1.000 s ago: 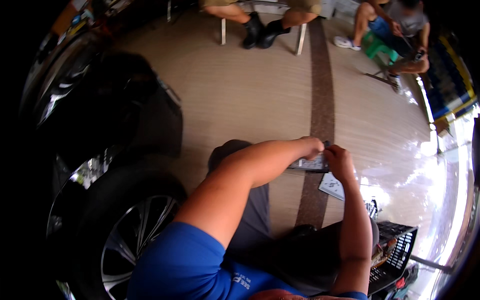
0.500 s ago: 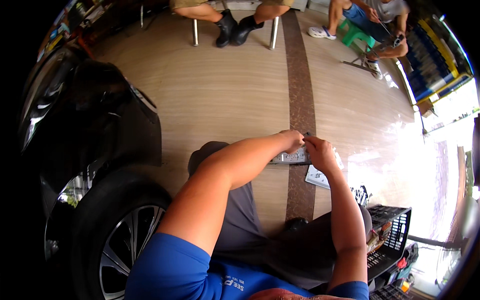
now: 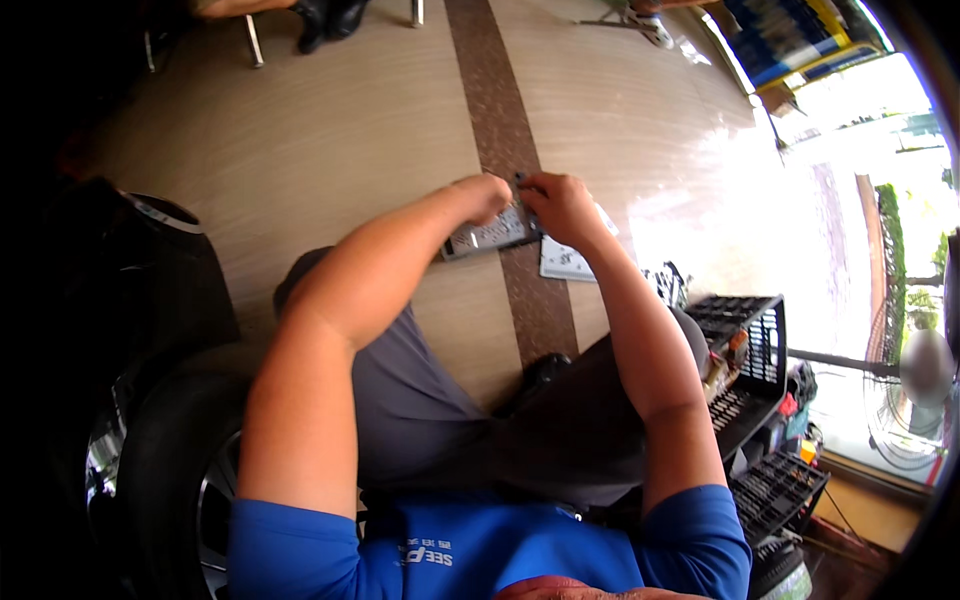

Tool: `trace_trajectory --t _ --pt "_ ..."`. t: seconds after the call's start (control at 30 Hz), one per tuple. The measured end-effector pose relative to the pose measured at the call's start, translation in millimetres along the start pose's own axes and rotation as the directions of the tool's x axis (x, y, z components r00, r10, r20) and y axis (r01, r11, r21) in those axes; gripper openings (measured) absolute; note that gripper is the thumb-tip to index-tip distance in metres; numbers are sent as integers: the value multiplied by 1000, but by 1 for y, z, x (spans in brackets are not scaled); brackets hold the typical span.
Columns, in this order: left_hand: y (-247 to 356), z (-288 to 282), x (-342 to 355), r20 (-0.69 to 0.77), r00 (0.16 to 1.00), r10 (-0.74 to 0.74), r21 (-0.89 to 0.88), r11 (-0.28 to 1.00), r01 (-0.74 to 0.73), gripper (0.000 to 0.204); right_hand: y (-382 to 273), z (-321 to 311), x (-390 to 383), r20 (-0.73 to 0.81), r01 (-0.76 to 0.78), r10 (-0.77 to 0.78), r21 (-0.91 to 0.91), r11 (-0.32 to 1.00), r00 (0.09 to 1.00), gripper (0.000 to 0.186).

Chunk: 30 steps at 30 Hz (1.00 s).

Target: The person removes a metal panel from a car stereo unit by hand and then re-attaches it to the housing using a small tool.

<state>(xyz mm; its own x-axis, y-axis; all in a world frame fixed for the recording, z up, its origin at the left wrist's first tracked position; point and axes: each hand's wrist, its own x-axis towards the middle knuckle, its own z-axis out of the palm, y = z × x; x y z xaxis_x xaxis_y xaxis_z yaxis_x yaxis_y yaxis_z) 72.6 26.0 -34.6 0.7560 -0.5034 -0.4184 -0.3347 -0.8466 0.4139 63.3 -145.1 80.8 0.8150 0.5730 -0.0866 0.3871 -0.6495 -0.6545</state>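
A flat grey metal part (image 3: 470,240) with small holes or fittings on its face lies in front of me, across the dark floor strip. My left hand (image 3: 487,197) is closed over its far edge, fingers curled and partly hidden. Close beside it, my right hand (image 3: 562,205) pinches above the part's right end. A small dark piece shows between the two hands, too small to name. Under my right forearm, a white tray-like sheet (image 3: 567,262) bears several small dark pieces and lies just right of the metal part.
On my left stands a black car with its wheel (image 3: 175,480). Black plastic crates (image 3: 765,345) with assorted items sit to my right, a fan (image 3: 925,370) beyond them. Another person's black boots (image 3: 325,20) and chair legs are at the far left; a white shoe (image 3: 650,28) is at the far right.
The whole view has swung, so hands, metal part and floor strip appear further left and higher. Both hands stay close together over the metal part.
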Motion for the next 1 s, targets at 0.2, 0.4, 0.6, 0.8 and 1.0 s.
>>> trace_trajectory --t 0.2,0.4,0.6,0.8,1.0 --pt "-20 7 -20 -16 996 -83 -23 996 82 21 -21 11 2 74 15 -16 23 1000 997 25" --pt "10 -9 -31 -168 986 -17 -59 998 8 18 -4 12 -3 27 119 -119 33 992 992 25" --pt "-3 0 -27 -102 979 -174 -259 955 143 26 -10 13 0 47 127 -129 42 991 990 24" --pt "6 -7 -24 -120 990 -69 -165 985 48 16 -5 9 -1 6 10 -10 -1 1000 1000 26" --pt "-3 -3 -25 -110 993 -50 -168 985 31 19 -2 7 1 10 112 -111 -28 993 994 26"
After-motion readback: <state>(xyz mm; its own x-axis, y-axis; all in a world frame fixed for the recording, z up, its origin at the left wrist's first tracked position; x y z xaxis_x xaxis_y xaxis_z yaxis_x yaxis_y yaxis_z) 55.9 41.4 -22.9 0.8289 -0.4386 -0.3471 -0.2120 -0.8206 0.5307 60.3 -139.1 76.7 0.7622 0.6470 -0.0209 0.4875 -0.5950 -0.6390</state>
